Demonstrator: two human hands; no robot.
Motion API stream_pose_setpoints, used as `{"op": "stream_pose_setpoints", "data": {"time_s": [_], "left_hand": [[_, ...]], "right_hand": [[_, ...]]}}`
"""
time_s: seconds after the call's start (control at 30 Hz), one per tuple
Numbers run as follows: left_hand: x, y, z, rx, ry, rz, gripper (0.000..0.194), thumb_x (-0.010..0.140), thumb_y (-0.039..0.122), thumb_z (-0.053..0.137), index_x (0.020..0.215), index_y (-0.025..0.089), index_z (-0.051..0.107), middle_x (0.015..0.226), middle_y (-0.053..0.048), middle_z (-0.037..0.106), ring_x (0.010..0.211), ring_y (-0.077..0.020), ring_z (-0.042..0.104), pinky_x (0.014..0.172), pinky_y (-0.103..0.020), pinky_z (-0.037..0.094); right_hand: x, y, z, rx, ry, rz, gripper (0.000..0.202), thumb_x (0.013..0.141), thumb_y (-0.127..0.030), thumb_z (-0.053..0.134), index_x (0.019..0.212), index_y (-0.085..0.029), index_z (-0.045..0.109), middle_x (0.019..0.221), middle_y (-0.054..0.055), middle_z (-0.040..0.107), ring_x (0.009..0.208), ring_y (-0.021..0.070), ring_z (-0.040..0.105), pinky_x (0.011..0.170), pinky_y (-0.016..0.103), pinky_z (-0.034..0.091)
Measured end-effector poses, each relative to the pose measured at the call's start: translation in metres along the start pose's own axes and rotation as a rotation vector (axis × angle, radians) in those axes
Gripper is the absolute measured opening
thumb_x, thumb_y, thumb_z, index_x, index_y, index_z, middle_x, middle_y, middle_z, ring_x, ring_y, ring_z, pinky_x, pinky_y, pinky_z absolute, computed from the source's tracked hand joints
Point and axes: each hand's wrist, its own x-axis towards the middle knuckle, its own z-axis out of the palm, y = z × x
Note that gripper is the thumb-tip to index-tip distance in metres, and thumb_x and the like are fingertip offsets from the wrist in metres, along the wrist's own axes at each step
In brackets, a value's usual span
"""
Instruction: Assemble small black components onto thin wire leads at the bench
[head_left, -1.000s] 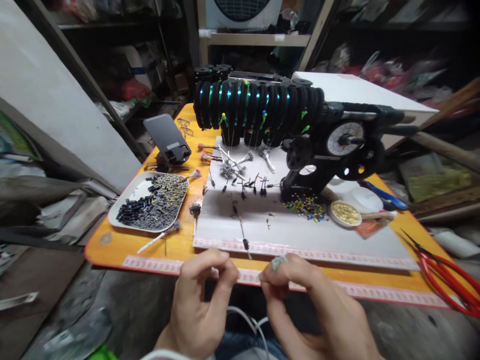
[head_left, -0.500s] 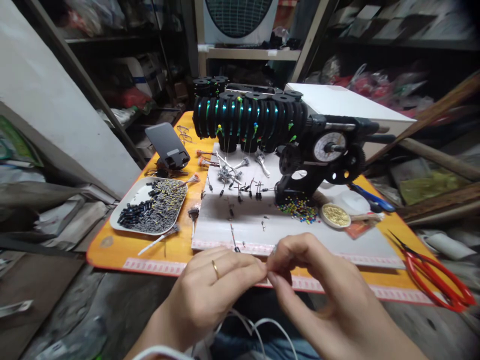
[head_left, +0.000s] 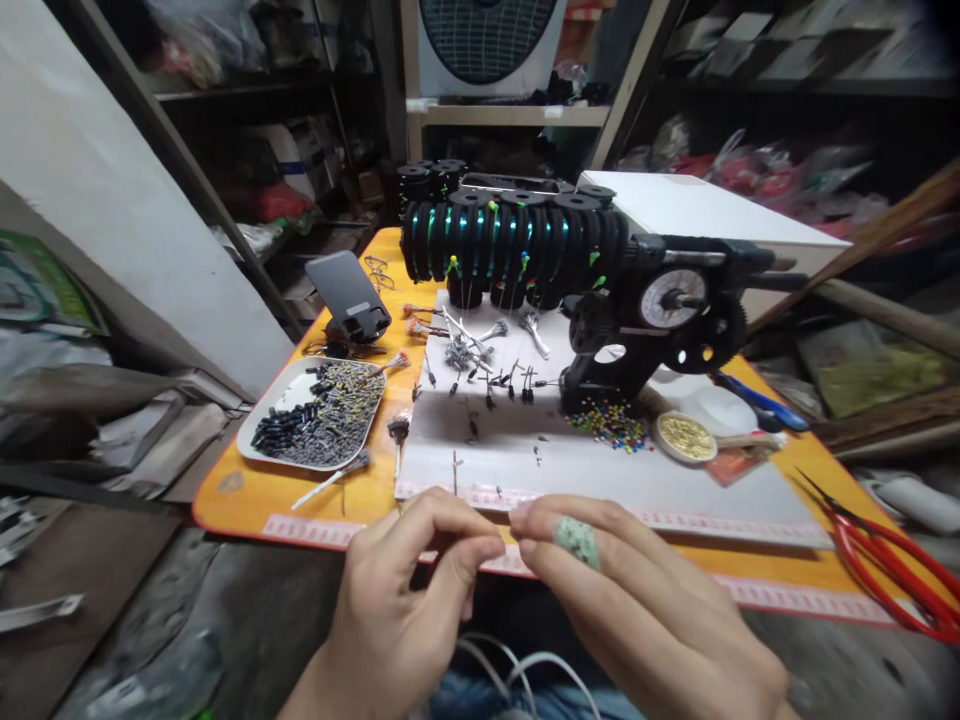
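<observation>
My left hand (head_left: 420, 585) is at the table's front edge, thumb and forefinger pinched together; anything between them is too small to make out. Close on its right, my right hand (head_left: 637, 590) has its fingers pressed together, with a green speckled band (head_left: 576, 541) round one finger. What its fingertips hold, if anything, is hidden. Beyond the hands lies a grey board (head_left: 600, 480) with small black pieces on thin stems (head_left: 490, 395). Above its back part stands a black spool rack (head_left: 517, 245) with a dial (head_left: 673, 298).
On the left are a white tray (head_left: 251, 440) of small grey and black parts and a phone (head_left: 349, 293). Coloured beads (head_left: 611, 422), a dish of gold pieces (head_left: 686, 437), blue-handled pliers (head_left: 761, 400) and red scissors (head_left: 892, 560) lie on the right.
My left hand has turned so its thumb and forefinger show pinched. My right hand has flattened, its back now up. A dark piece near the board's front edge has gone from view. The view has shifted slightly.
</observation>
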Motion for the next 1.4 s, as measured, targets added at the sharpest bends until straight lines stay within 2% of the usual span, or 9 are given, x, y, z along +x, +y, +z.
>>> {"op": "stream_pose_setpoints", "data": {"time_s": [0.13,0.23,0.43,0.53,0.67,0.77,0.97,1.2,1.4], "left_hand": [[0.000,-0.001,-0.004,0.022,-0.019,-0.001,0.017,0.094,0.007,0.056,0.086,0.021,0.062,0.067,0.006,0.059,0.049,-0.0061,0.054,0.049,-0.018,0.044],[0.000,-0.001,-0.006,0.063,-0.027,0.009,0.017,0.093,0.007,0.058,0.085,0.021,0.063,0.069,0.005,0.061,0.050,-0.0066,0.055,0.049,-0.019,0.044],[0.007,-0.002,-0.011,0.112,-0.047,0.108,0.018,0.089,0.002,0.061,0.087,0.020,0.065,0.077,0.001,0.069,0.069,-0.0115,0.065,0.061,-0.021,0.049],[0.013,-0.003,-0.013,0.113,-0.065,0.121,0.018,0.088,0.002,0.062,0.086,0.019,0.066,0.077,0.000,0.069,0.071,-0.0128,0.064,0.062,-0.023,0.049],[0.015,-0.001,-0.011,0.170,-0.026,0.074,0.015,0.089,0.005,0.062,0.083,0.019,0.064,0.073,0.001,0.065,0.061,-0.0107,0.057,0.054,-0.021,0.044],[0.014,0.003,-0.007,0.230,-0.009,0.114,0.015,0.088,0.003,0.062,0.086,0.018,0.065,0.074,0.001,0.066,0.059,-0.0095,0.054,0.054,-0.021,0.044],[0.013,0.005,0.000,0.098,0.017,0.129,0.016,0.085,0.001,0.067,0.087,0.016,0.072,0.080,-0.001,0.075,0.075,-0.0104,0.070,0.070,-0.017,0.054],[0.016,0.007,0.000,0.030,0.099,0.160,0.012,0.082,0.004,0.073,0.083,0.015,0.075,0.075,-0.002,0.076,0.070,-0.0113,0.072,0.066,-0.017,0.056],[0.015,0.007,0.000,-0.035,0.074,0.129,0.014,0.082,0.003,0.073,0.085,0.017,0.076,0.076,-0.002,0.077,0.071,-0.0125,0.071,0.065,-0.019,0.056]], "right_hand": [[-0.001,0.007,-0.003,-0.074,-0.028,-0.014,0.019,0.094,-0.002,0.052,0.106,-0.006,0.067,0.094,0.015,0.074,0.098,0.0225,0.070,0.086,0.031,0.060],[-0.002,0.010,0.000,0.014,-0.028,0.105,0.020,0.090,0.000,0.057,0.101,-0.015,0.063,0.092,0.008,0.072,0.088,0.0173,0.069,0.079,0.027,0.059],[-0.005,0.006,0.007,0.258,0.130,0.303,0.031,0.081,0.006,0.058,0.095,-0.021,0.052,0.086,0.001,0.066,0.077,0.0127,0.067,0.066,0.023,0.056],[-0.008,0.006,0.008,0.193,0.092,0.291,0.030,0.083,0.005,0.056,0.092,-0.023,0.049,0.084,0.001,0.066,0.074,0.0138,0.066,0.063,0.025,0.056],[-0.014,0.010,0.010,0.009,-0.134,0.215,0.025,0.087,0.001,0.054,0.091,-0.024,0.053,0.085,0.004,0.069,0.080,0.0198,0.067,0.070,0.033,0.058],[-0.014,0.013,0.012,-0.088,-0.208,0.118,0.020,0.091,-0.004,0.051,0.102,-0.020,0.056,0.088,0.007,0.070,0.087,0.0245,0.068,0.075,0.038,0.059],[-0.006,0.012,0.009,0.056,-0.119,0.115,0.025,0.089,-0.001,0.051,0.105,-0.020,0.052,0.087,0.006,0.070,0.078,0.0190,0.067,0.071,0.033,0.059],[-0.008,0.017,0.000,0.182,-0.185,0.083,0.032,0.087,0.006,0.056,0.105,-0.021,0.056,0.104,0.007,0.076,0.113,0.0234,0.069,0.084,0.034,0.064],[-0.009,0.012,0.004,0.186,-0.096,0.201,0.026,0.088,0.000,0.060,0.096,-0.025,0.060,0.098,0.003,0.077,0.082,0.0182,0.076,0.072,0.024,0.065]]}}
